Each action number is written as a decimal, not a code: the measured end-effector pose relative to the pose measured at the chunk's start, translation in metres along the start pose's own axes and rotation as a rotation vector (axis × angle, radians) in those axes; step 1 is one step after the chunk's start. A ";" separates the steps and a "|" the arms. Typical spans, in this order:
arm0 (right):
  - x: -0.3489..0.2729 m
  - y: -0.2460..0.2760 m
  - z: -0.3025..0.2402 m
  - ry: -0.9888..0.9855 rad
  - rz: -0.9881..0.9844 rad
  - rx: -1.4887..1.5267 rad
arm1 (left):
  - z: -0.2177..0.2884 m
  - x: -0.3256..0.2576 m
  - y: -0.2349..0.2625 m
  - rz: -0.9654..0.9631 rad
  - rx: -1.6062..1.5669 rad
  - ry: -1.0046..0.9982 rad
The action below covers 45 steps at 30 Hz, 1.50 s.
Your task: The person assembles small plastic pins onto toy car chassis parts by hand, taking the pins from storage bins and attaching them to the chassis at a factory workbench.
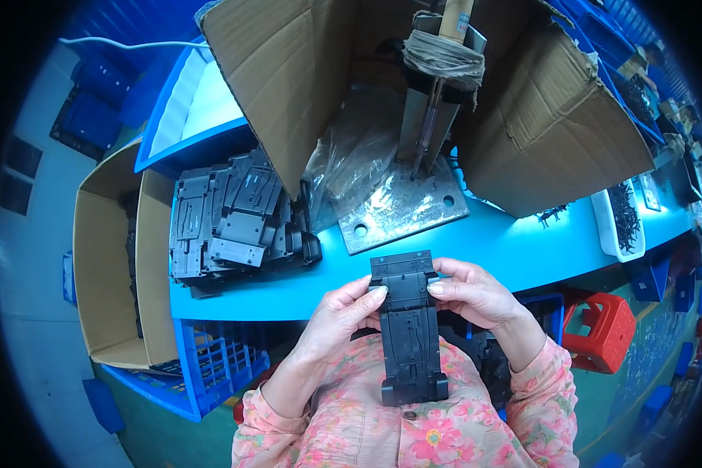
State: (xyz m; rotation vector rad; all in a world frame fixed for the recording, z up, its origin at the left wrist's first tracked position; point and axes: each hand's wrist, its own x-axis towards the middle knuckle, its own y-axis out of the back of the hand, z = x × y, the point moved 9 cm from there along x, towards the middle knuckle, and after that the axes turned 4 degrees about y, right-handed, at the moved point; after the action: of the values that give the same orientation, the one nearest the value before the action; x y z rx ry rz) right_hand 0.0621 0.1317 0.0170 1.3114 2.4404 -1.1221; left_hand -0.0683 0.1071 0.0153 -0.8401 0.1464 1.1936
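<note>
A long black molded plastic part (409, 327) is held upright before my chest, below the table's front edge. My left hand (342, 313) pinches its left side near the upper end, thumb on the front face. On the opposite side my right hand (476, 292) grips it at about the same height, thumb also in front; the other fingers are partly hidden behind it. Similar black plastic parts (234, 210) lie in an uneven pile on the table, to the left. Straight ahead stands a bench tool with a metal base plate (405, 214) and a tape-wrapped upright (443, 58).
Cardboard panels (285, 78) flank the tool on the blue table (507, 253). A white tray (618, 226) of small dark pieces sits at the right. An open cardboard box (105, 257) rests in a blue crate (210, 374) at the left. A red stool (600, 331) stands lower right.
</note>
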 end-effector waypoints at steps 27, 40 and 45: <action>-0.005 -0.007 -0.002 0.008 -0.037 0.005 | 0.004 -0.003 -0.001 -0.031 0.017 -0.044; -0.007 -0.008 -0.008 0.112 -0.046 -0.071 | 0.004 -0.003 -0.006 -0.055 0.000 0.026; -0.005 -0.007 -0.001 0.113 -0.056 0.017 | 0.000 0.001 -0.001 -0.048 0.006 -0.007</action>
State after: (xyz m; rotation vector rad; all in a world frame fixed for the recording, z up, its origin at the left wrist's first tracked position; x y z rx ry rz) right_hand 0.0604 0.1268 0.0242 1.3545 2.5684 -1.1127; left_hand -0.0669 0.1072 0.0155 -0.8301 0.1230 1.1502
